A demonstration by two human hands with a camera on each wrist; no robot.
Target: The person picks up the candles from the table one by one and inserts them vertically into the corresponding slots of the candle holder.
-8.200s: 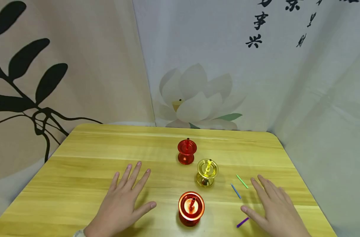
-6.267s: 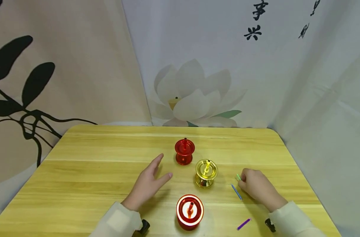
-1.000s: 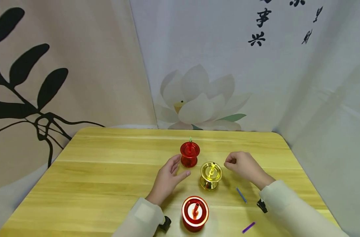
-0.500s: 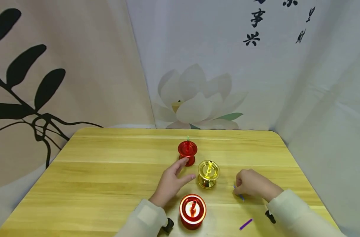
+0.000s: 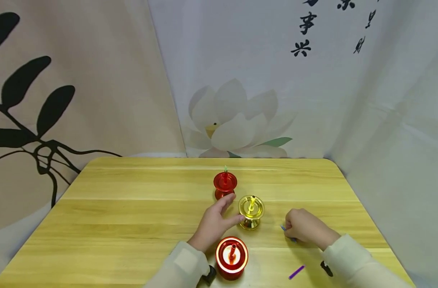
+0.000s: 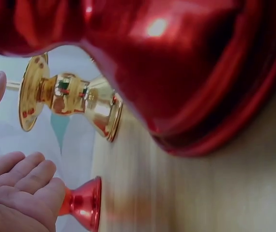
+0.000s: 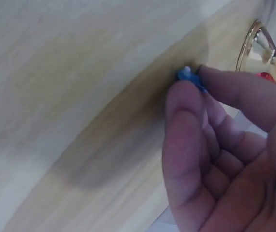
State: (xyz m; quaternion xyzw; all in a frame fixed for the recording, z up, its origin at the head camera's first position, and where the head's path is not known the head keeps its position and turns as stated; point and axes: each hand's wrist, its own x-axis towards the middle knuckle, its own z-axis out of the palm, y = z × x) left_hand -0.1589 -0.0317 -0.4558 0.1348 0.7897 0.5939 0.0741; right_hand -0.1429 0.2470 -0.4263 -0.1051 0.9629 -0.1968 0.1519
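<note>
My right hand (image 5: 309, 228) pinches a thin blue candle (image 7: 190, 77) between thumb and forefinger, close over the table; a blue end pokes out past the fingertips. With fingers loosely spread, my left hand (image 5: 212, 224) holds nothing. Its thumb overlaps the rim of the gold candle holder (image 5: 253, 210) in the head view, and its fingertips overlap the base of the far red candle holder (image 5: 225, 183). A small green candle (image 5: 225, 169) stands upright in that holder's stem. The near red candle holder (image 5: 231, 260) stands beside my left wrist, its stem bare.
A purple candle (image 5: 297, 272) lies on the wooden table (image 5: 114, 224), in front of my right hand. White cloth with a printed lotus (image 5: 237, 124) hangs behind the table.
Earlier my right hand took the green candle, which now stands in the far red holder. It has since dropped to the blue candle and pinched it. My left hand has drifted towards the gold holder.
</note>
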